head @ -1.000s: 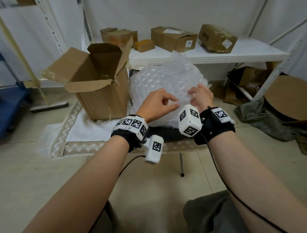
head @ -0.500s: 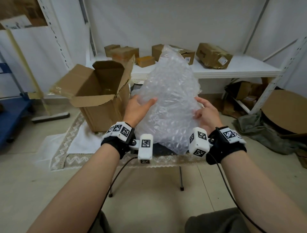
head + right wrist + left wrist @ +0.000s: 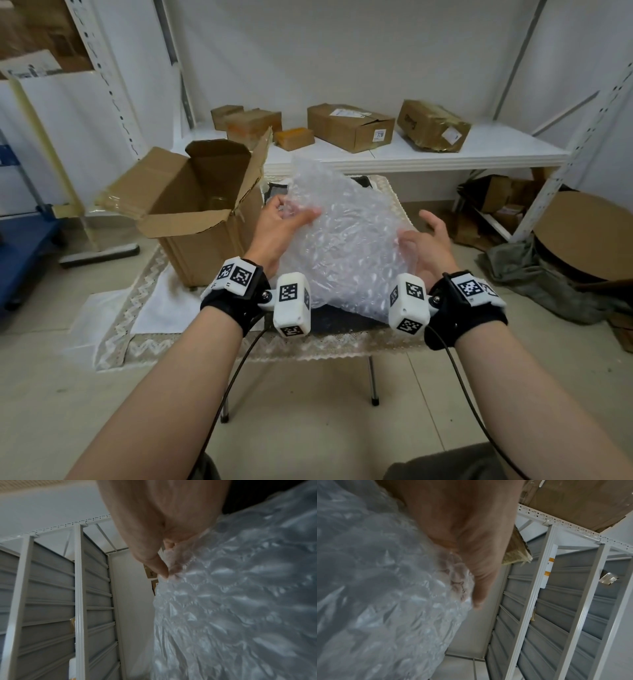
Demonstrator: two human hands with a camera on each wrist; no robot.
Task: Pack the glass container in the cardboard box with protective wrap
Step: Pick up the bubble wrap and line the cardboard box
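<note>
Both hands hold the wrap (image 3: 346,236) in the air over the surface (image 3: 342,322), just right of the box (image 3: 202,219).

Left hand (image 3: 281,226): thumb over the sheet's upper left edge, fingers behind it, pinching it. Left wrist view agrees: fingers show through the wrap (image 3: 382,588) behind the thumb of the hand (image 3: 464,536).

Right hand (image 3: 424,243): thumb and one finger nip the right edge; the other fingers are spread loose and off the sheet. Right wrist view shows the nip at the edge of the wrap (image 3: 240,601) by the hand (image 3: 164,524).

Versus 0.5 s ago: the sheet is lower and tilted, its top point now at the shelf (image 3: 411,154) edge instead of above the shelf boxes. The right hand had lain flatter on it.

Box open, flaps up. Glass container: cannot tell where; only a faint glint inside the box.
</note>
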